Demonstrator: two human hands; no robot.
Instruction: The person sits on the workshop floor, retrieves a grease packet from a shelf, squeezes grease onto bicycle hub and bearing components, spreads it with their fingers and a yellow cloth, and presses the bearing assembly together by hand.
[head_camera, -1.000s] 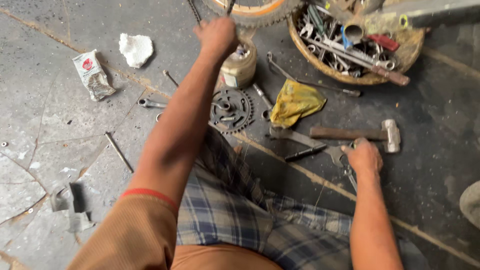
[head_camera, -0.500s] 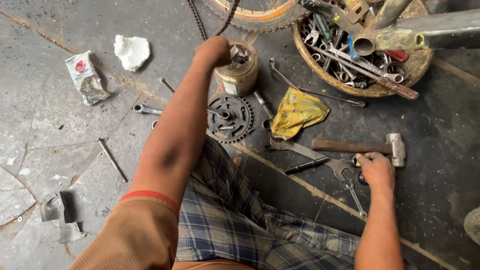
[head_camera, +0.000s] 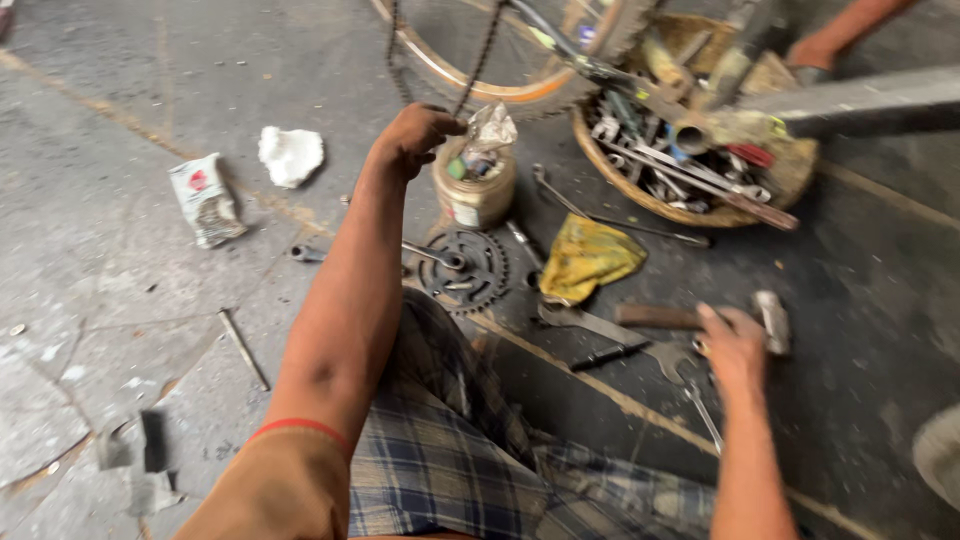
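My left hand (head_camera: 418, 135) reaches forward and closes around a hanging bicycle chain (head_camera: 478, 62), right beside a small round tin (head_camera: 474, 192) with a crumpled clear bag on top. Below the tin lies a black chainring with crank (head_camera: 462, 270). My right hand (head_camera: 733, 345) rests on the floor on a flat wrench (head_camera: 610, 328), fingers near the wooden handle of a hammer (head_camera: 700, 318). A yellow rag (head_camera: 587, 257) lies between the chainring and the hammer.
A woven basket (head_camera: 795, 175) full of spanners and tools stands at the back right, under a bicycle wheel (head_camera: 500, 70) and frame tube. Another person's hand (head_camera: 815, 55) is beyond it. A white rag (head_camera: 291, 155), a small packet (head_camera: 205, 198) and loose rods lie left.
The view has tilted down and left. My left hand has stayed up at the chain by the tin. My right hand has stayed down by the wrench and hammer.
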